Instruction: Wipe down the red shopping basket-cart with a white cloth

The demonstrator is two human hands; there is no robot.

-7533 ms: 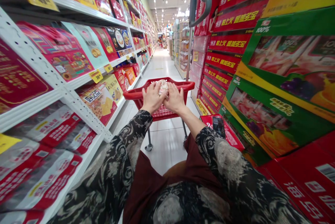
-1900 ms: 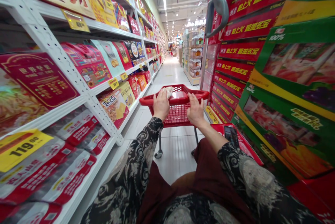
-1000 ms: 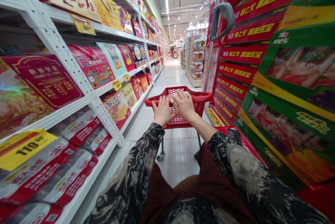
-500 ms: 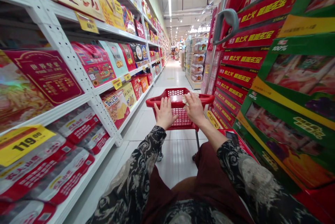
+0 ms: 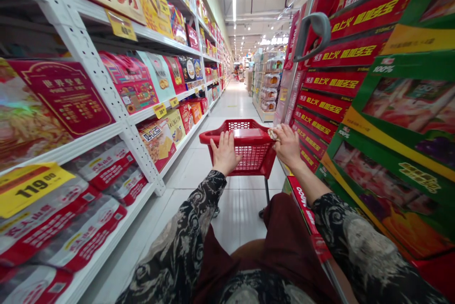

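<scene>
While one bare left hand (image 5: 225,155) rests spread on one red plastic cart (image 5: 249,140), one bare right hand (image 5: 287,145) — fingers curled — grips one crumpled whitish wad (image 5: 272,134).

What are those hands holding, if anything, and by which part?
The right hand holds a crumpled pale cloth, bunched beneath it; which part is gripped can't be told. The left hand rests on the red cart handle.

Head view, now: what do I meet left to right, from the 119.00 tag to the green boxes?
119.00 tag → biscuit box → left hand → crumpled cloth → right hand → green boxes.
</scene>
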